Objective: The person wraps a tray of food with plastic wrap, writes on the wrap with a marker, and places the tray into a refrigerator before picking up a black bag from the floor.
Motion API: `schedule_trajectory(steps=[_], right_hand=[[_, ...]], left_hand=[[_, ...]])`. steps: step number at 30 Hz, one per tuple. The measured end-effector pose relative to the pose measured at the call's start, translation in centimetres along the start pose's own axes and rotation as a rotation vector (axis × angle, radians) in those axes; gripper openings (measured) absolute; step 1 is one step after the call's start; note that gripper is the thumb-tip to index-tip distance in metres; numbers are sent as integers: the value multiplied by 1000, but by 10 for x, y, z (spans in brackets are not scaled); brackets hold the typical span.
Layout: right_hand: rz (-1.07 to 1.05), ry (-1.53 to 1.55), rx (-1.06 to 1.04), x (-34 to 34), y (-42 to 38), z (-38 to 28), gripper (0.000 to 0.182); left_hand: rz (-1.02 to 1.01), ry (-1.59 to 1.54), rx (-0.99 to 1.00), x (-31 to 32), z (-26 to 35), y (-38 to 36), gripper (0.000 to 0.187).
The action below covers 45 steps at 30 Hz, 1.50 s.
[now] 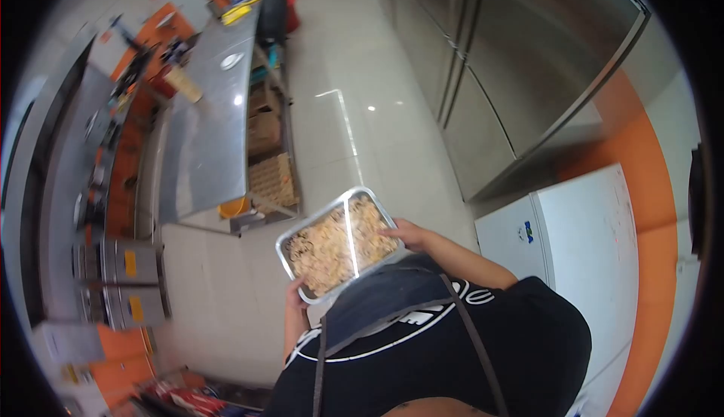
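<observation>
A rectangular metal tray [283, 254] filled with pale, shredded-looking food [324, 246] is held level in front of my apron. Around the tray's near left corner, my left hand [297, 293] is closed, with the thumb over the rim. On the right side my right hand [408, 234] grips the rim, its thumb on top and its other fingers partly hidden beneath. A bright streak of reflected light crosses the top of the tray.
A long steel table [204, 138] stands ahead left, with boxes and egg trays [273, 182] beneath. Tall steel cabinets [513, 47] line the right, beside a white fridge [581, 228]. Tiled floor [324, 130] runs between them. Steel bins [132, 261] stand at left.
</observation>
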State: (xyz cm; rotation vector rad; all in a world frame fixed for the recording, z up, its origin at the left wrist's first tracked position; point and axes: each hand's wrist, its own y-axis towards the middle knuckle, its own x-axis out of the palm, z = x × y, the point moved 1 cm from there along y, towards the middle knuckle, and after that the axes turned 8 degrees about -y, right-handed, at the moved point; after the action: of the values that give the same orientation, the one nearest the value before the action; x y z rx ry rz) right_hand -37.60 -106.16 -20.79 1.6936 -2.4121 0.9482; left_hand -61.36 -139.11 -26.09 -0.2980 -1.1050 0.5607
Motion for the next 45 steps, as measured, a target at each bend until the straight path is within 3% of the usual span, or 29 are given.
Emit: schedule_trajectory(steps=[1, 2, 4, 7, 8, 12, 15, 16, 17, 21, 23, 25, 27, 29, 30, 33, 35, 36, 38, 39, 41, 42, 43, 44, 45], right_hand=[[-24, 13, -7, -3, 10, -27, 50], [14, 46, -16, -23, 35, -51, 50], [78, 142, -87, -75, 98, -97, 54], [487, 152, -159, -174, 152, -178, 51], [655, 174, -173, -194, 128, -157, 48], [1146, 172, -139, -376, 178, -192, 40], [1347, 53, -113, -472, 195, -264, 44], [1402, -49, -124, -500, 202, -292, 52], [1520, -143, -66, -522, 209, -318, 56], [1856, -394, 169, -611, 244, -395, 69], [1919, 130, 34, -586, 266, -428, 82], [2227, -333, 280, -600, 288, -401, 84], [2182, -261, 317, -585, 295, -402, 83], [2171, -253, 294, -586, 297, -387, 82], [2218, -207, 341, -577, 311, -380, 82], [2314, -132, 201, -538, 353, -379, 76], [2396, -176, 134, -488, 389, -352, 75], [2484, -159, 132, -419, 448, -343, 74], [2527, 65, 241, -341, 493, -309, 59], [2463, 57, 253, -301, 509, -297, 41], [2584, -119, 343, -244, 537, -264, 31], [2655, 8, 136, -221, 545, -233, 29], [2678, 53, 97, -190, 547, -230, 32], [2755, 137, 202, -167, 552, -191, 39], [2725, 415, 478, -148, 555, -200, 40]], left_hand=[[-71, -87, -49, 7, 26, 21, 69], [-64, -26, 2, 48, 58, 52, 68], [-36, 1, -34, 71, 110, 123, 67], [-5, 36, 24, 92, 166, 247, 63], [-48, 23, 32, 99, 150, 238, 62], [-163, -26, -13, 135, 187, 382, 63], [463, 268, 39, 193, 222, 461, 57], [175, 141, -5, 191, 238, 496, 54], [71, 97, -19, 189, 248, 530, 55], [-84, 91, -58, 257, 294, 634, 67], [-159, 129, -82, 282, 316, 687, 68], [-224, 168, -91, 293, 338, 759, 65], [-233, 283, -172, 316, 365, 817, 65], [-237, 283, -402, 314, 382, 892, 64], [-284, 336, -458, 325, 390, 934, 63], [-470, 420, -638, 384, 384, 1050, 62], [-564, 501, -803, 424, 377, 1112, 64], [-603, 559, -861, 405, 399, 1147, 65], [-681, 654, -985, 432, 390, 1185, 68], [-735, 650, -1084, 438, 387, 1206, 69], [-806, 670, -1189, 450, 369, 1244, 69], [-826, 688, -1219, 446, 359, 1259, 69], [-820, 694, -1245, 440, 352, 1274, 68], [-838, 706, -1258, 439, 341, 1285, 67], [-858, 717, -1289, 439, 330, 1292, 67]])
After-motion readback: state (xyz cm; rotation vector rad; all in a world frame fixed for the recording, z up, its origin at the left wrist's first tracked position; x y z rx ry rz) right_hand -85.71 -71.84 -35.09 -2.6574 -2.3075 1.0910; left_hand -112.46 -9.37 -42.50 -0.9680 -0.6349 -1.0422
